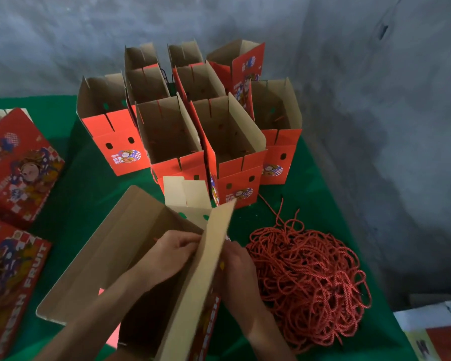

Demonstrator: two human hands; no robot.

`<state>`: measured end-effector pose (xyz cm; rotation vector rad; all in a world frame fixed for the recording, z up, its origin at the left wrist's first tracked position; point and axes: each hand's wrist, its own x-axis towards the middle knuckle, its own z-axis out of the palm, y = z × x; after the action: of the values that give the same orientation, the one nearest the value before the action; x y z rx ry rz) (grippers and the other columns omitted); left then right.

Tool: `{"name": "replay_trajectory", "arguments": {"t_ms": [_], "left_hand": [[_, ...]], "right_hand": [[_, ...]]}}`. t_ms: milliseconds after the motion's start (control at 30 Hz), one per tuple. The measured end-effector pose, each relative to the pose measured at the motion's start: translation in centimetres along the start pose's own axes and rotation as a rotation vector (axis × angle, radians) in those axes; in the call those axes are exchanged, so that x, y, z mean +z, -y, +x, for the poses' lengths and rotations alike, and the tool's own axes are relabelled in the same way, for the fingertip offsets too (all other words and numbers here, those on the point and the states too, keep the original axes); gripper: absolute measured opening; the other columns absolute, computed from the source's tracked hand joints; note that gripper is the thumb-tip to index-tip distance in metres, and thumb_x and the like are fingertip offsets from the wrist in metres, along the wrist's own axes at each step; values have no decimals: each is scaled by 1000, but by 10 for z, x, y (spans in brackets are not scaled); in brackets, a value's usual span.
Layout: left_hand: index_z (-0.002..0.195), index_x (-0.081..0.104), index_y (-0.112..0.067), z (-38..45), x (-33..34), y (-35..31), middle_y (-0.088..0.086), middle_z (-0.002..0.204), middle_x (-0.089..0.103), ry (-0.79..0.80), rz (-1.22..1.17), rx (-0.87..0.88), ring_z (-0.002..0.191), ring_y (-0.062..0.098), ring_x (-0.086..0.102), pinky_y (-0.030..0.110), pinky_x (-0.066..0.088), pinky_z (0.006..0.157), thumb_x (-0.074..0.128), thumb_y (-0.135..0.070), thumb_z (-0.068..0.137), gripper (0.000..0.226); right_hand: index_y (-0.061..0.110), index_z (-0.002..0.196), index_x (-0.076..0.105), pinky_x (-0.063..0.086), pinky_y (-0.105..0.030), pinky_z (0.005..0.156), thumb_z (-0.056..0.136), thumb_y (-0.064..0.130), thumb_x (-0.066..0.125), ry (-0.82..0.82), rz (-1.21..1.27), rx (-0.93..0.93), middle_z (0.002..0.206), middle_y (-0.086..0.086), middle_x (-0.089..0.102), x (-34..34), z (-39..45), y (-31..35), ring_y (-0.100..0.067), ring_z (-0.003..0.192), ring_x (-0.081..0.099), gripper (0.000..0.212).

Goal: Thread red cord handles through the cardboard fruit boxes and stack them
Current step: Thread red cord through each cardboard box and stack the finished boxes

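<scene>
Open box (pixel 110 256) at 6 o'clock on table (pixel 89 194): left hand (pixel 172 254) inside, right hand (pixel 238 269) outside, both pinching its light, bendy wall (cord unseen). Limp cord pile (pixel 310 280) at 4; grip near holes, pref.

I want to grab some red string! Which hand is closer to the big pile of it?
The right hand. It is on the outer side of the box wall, beside the string pile. The left hand is inside the box, farther away.
</scene>
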<state>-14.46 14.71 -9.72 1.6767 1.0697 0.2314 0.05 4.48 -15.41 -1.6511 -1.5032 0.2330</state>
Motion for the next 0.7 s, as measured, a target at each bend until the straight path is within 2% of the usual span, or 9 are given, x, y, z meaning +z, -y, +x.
{"name": "replay_trajectory", "arguments": {"t_ms": [133, 167, 233, 300, 367, 433, 533, 600, 700], "left_hand": [[77, 80, -32, -14, -9, -6, 0, 79, 77, -35, 27, 123, 72, 19, 75, 38, 60, 70, 65, 1, 93, 40], [74, 79, -29, -17, -11, -7, 0, 76, 76, -64, 35, 129, 69, 20, 74, 39, 60, 68, 66, 4, 92, 39], [87, 76, -22, -18, -13, -9, 0, 84, 76, -116, 117, 83, 74, 19, 75, 41, 62, 74, 66, -4, 94, 22], [99, 73, -15, -16, -17, -7, 0, 92, 76, -155, 207, -11, 80, 14, 75, 35, 63, 76, 64, -16, 98, 9], [97, 69, -18, -14, -23, -4, -2, 90, 75, -201, 248, -101, 75, 9, 74, 24, 60, 66, 59, -20, 101, 11], [95, 66, -19, -12, -30, 1, -2, 88, 74, -244, 236, -162, 71, 6, 74, 17, 56, 56, 56, -21, 102, 12], [93, 64, -17, -10, -41, 13, 0, 83, 73, -311, 181, -206, 66, 5, 74, 18, 55, 50, 55, -19, 102, 13], [92, 64, -17, -10, -48, 20, 1, 83, 73, -332, 159, -217, 65, 7, 74, 22, 57, 49, 54, -16, 102, 15], [93, 64, -15, -9, -57, 26, 3, 83, 72, -369, 162, -258, 59, 13, 74, 28, 58, 47, 51, -8, 100, 16]], "right_hand": [[20, 120, 75, 50, -35, 92, 105, 27, 57, 33, -38, 54, 112, 3, 72, 9, 1, 8, -19, 103, 62, 24], [19, 125, 74, 49, -36, 94, 106, 28, 54, 44, -28, 67, 115, 2, 72, 11, 1, 9, -19, 106, 61, 28], [20, 129, 72, 48, -35, 93, 105, 26, 56, 51, 30, 82, 116, 3, 71, 16, 2, 12, -17, 107, 60, 30], [24, 123, 73, 50, -32, 88, 104, 27, 58, 76, 64, 98, 113, 6, 73, 20, 0, 10, -13, 103, 61, 24], [22, 105, 74, 53, -37, 79, 105, 34, 55, 183, -4, 150, 101, 4, 75, 25, -4, -1, -17, 91, 67, 23], [18, 95, 72, 54, -42, 76, 105, 37, 51, 325, -193, 254, 94, -2, 75, 30, -12, -23, -24, 86, 69, 31], [18, 105, 71, 54, -40, 83, 106, 32, 49, 463, -325, 501, 106, -6, 74, 29, -24, -57, -29, 102, 69, 26], [17, 107, 71, 51, -38, 82, 104, 32, 51, 517, -322, 580, 107, -7, 75, 25, -31, -73, -30, 107, 69, 25], [15, 88, 73, 52, -39, 73, 102, 34, 58, 448, -101, 613, 83, -3, 76, 22, -33, -81, -23, 83, 73, 28]]}}
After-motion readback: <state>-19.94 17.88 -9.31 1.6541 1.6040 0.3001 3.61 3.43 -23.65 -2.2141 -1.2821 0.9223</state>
